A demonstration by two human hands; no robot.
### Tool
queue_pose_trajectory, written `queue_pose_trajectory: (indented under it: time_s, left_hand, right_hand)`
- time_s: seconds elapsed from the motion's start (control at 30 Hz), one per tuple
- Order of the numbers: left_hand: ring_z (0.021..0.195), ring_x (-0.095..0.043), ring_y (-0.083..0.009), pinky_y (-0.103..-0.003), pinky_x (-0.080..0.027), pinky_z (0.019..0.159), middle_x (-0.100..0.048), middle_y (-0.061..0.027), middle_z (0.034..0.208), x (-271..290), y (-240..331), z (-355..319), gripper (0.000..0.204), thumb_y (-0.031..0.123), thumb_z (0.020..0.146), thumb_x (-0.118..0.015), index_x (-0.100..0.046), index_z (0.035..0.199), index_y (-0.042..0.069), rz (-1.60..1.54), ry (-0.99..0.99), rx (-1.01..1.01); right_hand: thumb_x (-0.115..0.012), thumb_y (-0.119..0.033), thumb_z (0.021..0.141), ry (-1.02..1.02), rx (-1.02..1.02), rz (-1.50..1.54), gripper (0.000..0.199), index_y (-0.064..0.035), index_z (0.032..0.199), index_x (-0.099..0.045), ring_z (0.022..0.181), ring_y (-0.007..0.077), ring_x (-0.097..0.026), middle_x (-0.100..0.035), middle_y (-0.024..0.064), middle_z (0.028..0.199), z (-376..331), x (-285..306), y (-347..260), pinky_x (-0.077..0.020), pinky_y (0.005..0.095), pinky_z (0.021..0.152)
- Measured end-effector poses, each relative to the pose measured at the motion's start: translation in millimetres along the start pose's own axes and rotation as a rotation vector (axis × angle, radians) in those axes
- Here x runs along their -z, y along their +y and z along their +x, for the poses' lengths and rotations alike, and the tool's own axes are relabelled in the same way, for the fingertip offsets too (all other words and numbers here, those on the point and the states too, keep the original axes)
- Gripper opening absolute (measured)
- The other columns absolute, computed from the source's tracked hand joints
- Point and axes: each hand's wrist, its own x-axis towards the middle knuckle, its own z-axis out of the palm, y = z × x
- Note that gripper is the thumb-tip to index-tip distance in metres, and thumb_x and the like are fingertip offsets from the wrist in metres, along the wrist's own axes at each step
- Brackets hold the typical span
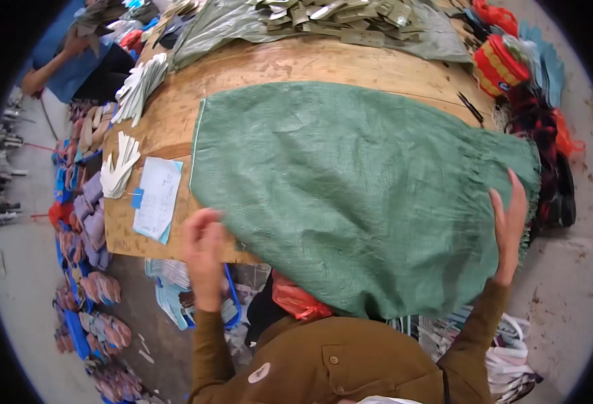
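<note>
A large green woven sack (337,195) lies flat across the wooden table, its near side hanging over the front edge toward my body. The hemmed end is on the left; the right end is puckered into folds. My right hand (510,222) is over the puckered end with its fingers spread, gripping nothing; whether it touches the fabric I cannot tell. Beside the sack's near left corner, my left hand (205,252) is raised and slightly blurred, fingers loosely bent and apart, with nothing visible in it.
White gloves (120,165) and a written sheet (157,200) with a blue clip lie on the table (175,145) at left. Olive-green flat pieces (364,20) are heaped at the back. Glove bundles (98,286) line the left. Another person's arm (54,64) shows at far left.
</note>
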Motion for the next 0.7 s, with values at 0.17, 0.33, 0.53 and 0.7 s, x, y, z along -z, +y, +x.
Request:
queue_pose_trajectory:
  time_s: [0.17,0.33,0.53,0.7]
  left_hand:
    - [0.09,-0.056,-0.0113,-0.025,-0.047,0.079,-0.058,-0.0063,0.106,47,-67,-34,0.038,0.024,0.096,-0.062,-0.05,0.125,0.003,0.099,0.11,0.172]
    - [0.071,-0.052,-0.0074,-0.021,-0.043,0.059,-0.054,-0.0007,0.086,-1,-51,-24,0.034,0.026,0.094,-0.065,-0.052,0.115,0.002,-0.084,-0.092,0.434]
    - [0.068,-0.044,-0.0034,-0.021,-0.035,0.06,-0.051,0.0055,0.078,-6,-35,23,0.015,0.018,0.093,-0.064,-0.055,0.087,0.007,-0.489,-0.312,0.146]
    - [0.087,-0.045,-0.0083,-0.022,-0.037,0.078,-0.056,-0.0011,0.101,-37,109,14,0.014,0.014,0.095,-0.06,-0.052,0.087,0.005,-0.396,-0.468,-0.183]
  right_hand:
    - [-0.063,-0.035,0.094,0.26,-0.402,-0.266,0.06,0.0014,0.138,-0.044,0.12,0.036,-0.05,-0.053,0.0224,0.13,-143,16,46,-0.0379,0.0408,0.103]
    - [-0.069,-0.041,0.089,0.597,-1.074,0.464,0.074,-0.0007,0.141,-0.036,0.11,0.0315,-0.047,-0.049,0.0201,0.126,-285,-45,37,-0.0381,0.0411,0.101]
    - [-0.072,-0.03,0.087,0.321,-1.303,1.76,0.073,0.0028,0.142,-0.036,0.121,0.0276,-0.053,-0.047,0.0189,0.139,-270,-78,-28,-0.0458,0.0386,0.099]
    - [-0.061,-0.014,0.093,0.374,-0.683,1.352,0.036,0.0025,0.124,-0.058,0.102,0.0237,-0.064,-0.065,0.0126,0.115,-167,19,-112,-0.0544,0.0387,0.084]
